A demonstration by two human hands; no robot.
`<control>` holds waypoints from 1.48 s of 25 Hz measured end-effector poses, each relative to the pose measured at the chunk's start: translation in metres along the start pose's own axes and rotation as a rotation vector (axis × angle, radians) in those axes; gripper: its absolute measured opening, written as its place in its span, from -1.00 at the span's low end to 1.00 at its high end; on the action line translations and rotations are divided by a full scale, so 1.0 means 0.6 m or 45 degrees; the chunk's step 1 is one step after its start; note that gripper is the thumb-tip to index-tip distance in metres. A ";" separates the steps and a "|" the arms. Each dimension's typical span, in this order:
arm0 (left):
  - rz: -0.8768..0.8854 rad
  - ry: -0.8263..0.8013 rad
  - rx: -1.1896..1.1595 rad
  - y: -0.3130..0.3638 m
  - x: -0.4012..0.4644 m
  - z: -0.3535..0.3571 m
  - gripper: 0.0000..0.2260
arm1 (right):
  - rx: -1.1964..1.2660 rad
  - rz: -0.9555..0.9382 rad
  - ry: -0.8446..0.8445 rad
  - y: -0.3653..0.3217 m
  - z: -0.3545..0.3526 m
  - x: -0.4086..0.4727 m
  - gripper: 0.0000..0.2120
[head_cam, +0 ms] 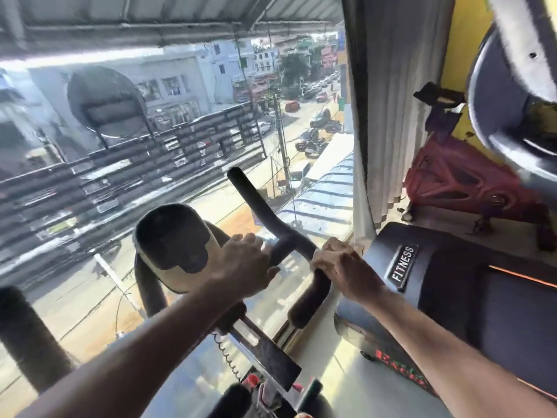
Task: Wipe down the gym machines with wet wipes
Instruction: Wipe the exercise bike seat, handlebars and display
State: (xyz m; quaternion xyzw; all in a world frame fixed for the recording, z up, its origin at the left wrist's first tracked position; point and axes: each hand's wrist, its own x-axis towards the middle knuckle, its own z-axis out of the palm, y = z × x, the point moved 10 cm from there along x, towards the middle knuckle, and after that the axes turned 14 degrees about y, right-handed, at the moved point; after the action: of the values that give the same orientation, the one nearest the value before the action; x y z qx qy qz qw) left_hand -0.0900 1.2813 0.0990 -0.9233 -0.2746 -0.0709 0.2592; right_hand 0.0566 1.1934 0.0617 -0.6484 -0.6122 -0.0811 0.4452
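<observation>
the black handlebar (265,206) of an exercise bike is held by both hands before a window; the right hand (339,262) is curled around its right grip; the left hand (245,267) rests near the centre, fingers bent over it; whether a wipe is held cannot be told; a treadmill (452,285) stands at the right.

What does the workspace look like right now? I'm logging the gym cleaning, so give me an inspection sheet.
Surface: black handlebar of an exercise bike, facing a large window.
Job's things: no wipe plainly visible; one may be hidden under a hand.
Clutter: nothing seen.
Hands: left hand lies on the bar's centre; right hand has its fingers curled round the right grip.
Cables: a coiled cord hangs beside the bike's stem.
Surroundings: bike console at left, treadmill at right, red bike behind, grey curtain.
</observation>
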 end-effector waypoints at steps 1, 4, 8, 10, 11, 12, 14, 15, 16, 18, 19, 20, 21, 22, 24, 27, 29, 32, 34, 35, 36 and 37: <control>0.044 -0.034 0.027 0.004 0.010 0.009 -0.35 | -0.039 -0.026 -0.018 0.005 0.010 0.018 -0.90; 0.123 -0.038 0.014 0.008 0.023 0.032 -0.37 | -0.180 -0.235 -0.085 -0.010 0.040 0.072 -0.98; 0.083 -0.030 -0.021 0.009 0.037 0.035 -0.37 | -0.222 -0.369 -0.152 -0.023 0.066 0.119 -0.88; 0.115 -0.064 -0.009 0.011 0.036 0.036 -0.35 | -0.184 -0.208 -0.128 -0.013 0.055 0.102 -0.90; 0.137 -0.067 0.005 0.013 0.037 0.033 -0.35 | -0.195 -0.116 -0.106 -0.009 0.044 0.079 -0.93; 0.148 -0.085 0.016 0.013 0.034 0.034 -0.36 | -0.203 -0.026 -0.101 -0.007 0.031 0.052 -0.96; 0.192 -0.110 0.020 0.016 0.031 0.028 -0.41 | -0.212 0.187 -0.152 -0.011 0.015 -0.007 -0.84; 0.218 -0.106 0.011 0.018 0.031 0.027 -0.45 | -0.228 0.250 -0.186 -0.025 0.017 -0.032 -0.78; 0.227 -0.101 -0.009 0.018 0.032 0.027 -0.46 | -0.258 0.253 -0.209 -0.049 0.024 -0.049 -0.75; 0.218 -0.090 -0.035 0.018 0.035 0.031 -0.41 | -0.346 0.147 -0.210 -0.109 0.040 -0.064 -0.74; 0.206 -0.080 -0.044 0.018 0.034 0.033 -0.40 | -0.355 0.094 -0.185 -0.134 0.043 -0.072 -0.73; 0.185 -0.083 -0.050 0.016 0.033 0.037 -0.40 | -0.334 0.056 -0.154 -0.146 0.041 -0.078 -0.70; 0.169 -0.107 -0.046 0.015 0.031 0.039 -0.41 | -0.276 0.063 -0.137 -0.144 0.034 -0.083 -0.69; 0.172 -0.134 -0.035 0.015 0.030 0.042 -0.43 | -0.199 0.101 -0.123 -0.132 0.023 -0.086 -0.71; 0.218 -0.150 0.032 0.016 0.031 0.043 -0.43 | -0.067 0.168 -0.017 -0.089 -0.003 -0.079 -0.86; 0.258 -0.140 0.117 0.020 0.027 0.045 -0.40 | -0.027 0.287 0.243 -0.001 -0.017 -0.029 -0.88; 0.245 -0.127 0.144 0.022 0.020 0.046 -0.39 | -0.025 0.277 0.262 0.027 0.009 0.016 -0.89; 0.243 -0.148 0.183 0.021 0.008 0.047 -0.38 | -0.076 0.048 0.157 0.011 0.049 0.080 -0.95; 0.239 -0.156 0.211 0.018 0.002 0.051 -0.39 | -0.110 -0.111 0.080 -0.006 0.058 0.109 -0.95; 0.233 -0.156 0.209 0.016 -0.001 0.052 -0.40 | -0.113 -0.139 0.054 -0.010 0.058 0.114 -0.94; 0.228 -0.162 0.198 0.015 -0.004 0.053 -0.40 | -0.105 -0.115 0.049 -0.006 0.052 0.115 -0.92; 0.225 -0.176 0.180 0.015 -0.007 0.054 -0.40 | -0.091 -0.031 0.078 0.012 0.043 0.107 -0.91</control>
State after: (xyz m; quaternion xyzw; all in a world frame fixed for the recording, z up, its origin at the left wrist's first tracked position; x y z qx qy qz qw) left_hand -0.0889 1.2899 0.0663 -0.9260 -0.2138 0.0355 0.3092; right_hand 0.0668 1.2585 0.0846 -0.6535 -0.6028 -0.1281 0.4394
